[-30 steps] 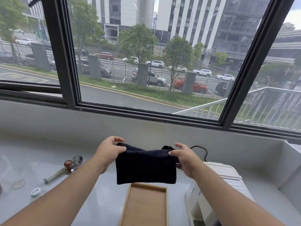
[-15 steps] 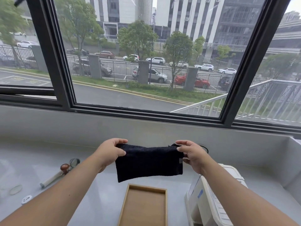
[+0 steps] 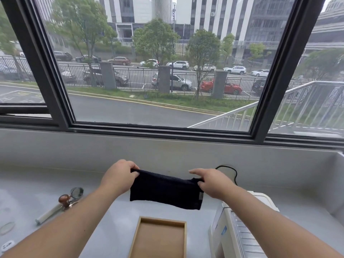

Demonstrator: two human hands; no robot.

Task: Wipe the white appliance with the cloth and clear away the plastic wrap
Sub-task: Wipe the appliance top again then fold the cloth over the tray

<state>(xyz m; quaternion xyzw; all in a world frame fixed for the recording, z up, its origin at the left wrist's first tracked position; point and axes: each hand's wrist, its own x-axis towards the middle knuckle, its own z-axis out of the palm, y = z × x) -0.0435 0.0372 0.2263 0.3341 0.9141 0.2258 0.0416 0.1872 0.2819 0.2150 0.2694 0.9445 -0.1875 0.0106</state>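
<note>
A dark folded cloth (image 3: 165,191) hangs stretched in the air above the grey counter. My left hand (image 3: 119,176) pinches its upper left corner. My right hand (image 3: 211,184) grips its upper right corner, with the index finger pointing out over the top edge. The white appliance (image 3: 238,233) stands at the lower right, partly hidden under my right forearm; a blue label shows on its left side. I see no plastic wrap in this view.
An empty wooden tray (image 3: 160,237) lies below the cloth. A brown-knobbed tool with a white handle (image 3: 61,203), a round lid (image 3: 6,228) and a small white cap (image 3: 7,245) lie at the left. A black cable (image 3: 229,170) loops behind the appliance. A window wall rises behind.
The cloth has been folded shorter and now tilts down to the right. Both hands stayed on its top corners while the view shifted slightly.
</note>
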